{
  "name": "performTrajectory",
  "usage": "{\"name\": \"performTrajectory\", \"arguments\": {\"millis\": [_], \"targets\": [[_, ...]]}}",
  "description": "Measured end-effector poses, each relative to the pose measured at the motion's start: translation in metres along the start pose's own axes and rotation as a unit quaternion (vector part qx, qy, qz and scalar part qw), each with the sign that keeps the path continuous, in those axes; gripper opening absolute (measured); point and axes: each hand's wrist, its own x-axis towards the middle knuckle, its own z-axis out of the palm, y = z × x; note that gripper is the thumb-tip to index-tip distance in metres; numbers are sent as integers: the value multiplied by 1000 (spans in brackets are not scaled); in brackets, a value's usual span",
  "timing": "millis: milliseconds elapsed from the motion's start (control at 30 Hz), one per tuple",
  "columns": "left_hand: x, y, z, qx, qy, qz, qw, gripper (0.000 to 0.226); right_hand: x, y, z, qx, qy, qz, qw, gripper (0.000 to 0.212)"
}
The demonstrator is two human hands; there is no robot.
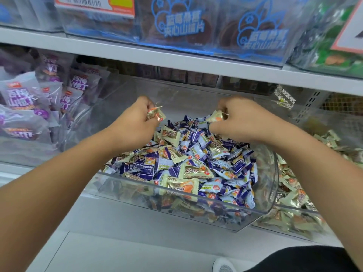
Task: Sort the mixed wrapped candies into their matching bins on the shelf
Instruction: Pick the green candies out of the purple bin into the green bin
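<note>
Centrally, a clear bin (137, 183) sat on the shelf (125, 218), heaped with mixed candies (196, 160): purple-and-blue wrapped pieces with cream-and-gold ones scattered among them, too many to count. Both hands reached into it above the pile. The left hand (141, 118) was curled round cream candies (156, 114), at least one, the exact number hidden by the fingers. The right hand (239, 122) pinched one cream candy (216, 117) between thumb and fingers. To the right, a second bin (294, 210) held only cream-and-gold candies (290, 195), touching the first bin's curved wall. To the left, a third bin (35, 152) held purple packets (21, 97). On the upper shelf (176, 57) stood a bin of blue-printed packs (196, 26), two of them plainly seen, beside green packs (334, 46) at the far right.
</note>
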Motion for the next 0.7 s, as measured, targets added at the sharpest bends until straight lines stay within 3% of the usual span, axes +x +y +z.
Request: {"name": "performTrajectory", "arguments": {"millis": [100, 200, 300, 467, 700], "targets": [[3, -2, 4, -12, -37, -28, 999, 16, 6, -2, 6, 24, 58, 3, 998, 28], [3, -4, 6, 20, -62, -9, 998, 36, 14, 2, 14, -22, 65, 24, 997, 22], [3, -3, 4, 66, -75, 17, 995, 61, 22, 5, 16, -47, 46, 80, 995, 34], [7, -9, 9, 176, -84, 53, 979, 41, 26, 7, 19, -56, -23, 99, 993, 32], [8, -12, 6, 211, -37, 104, 971, 24, 18, -2, 17, -77, -73, 49, 993, 38]]}}
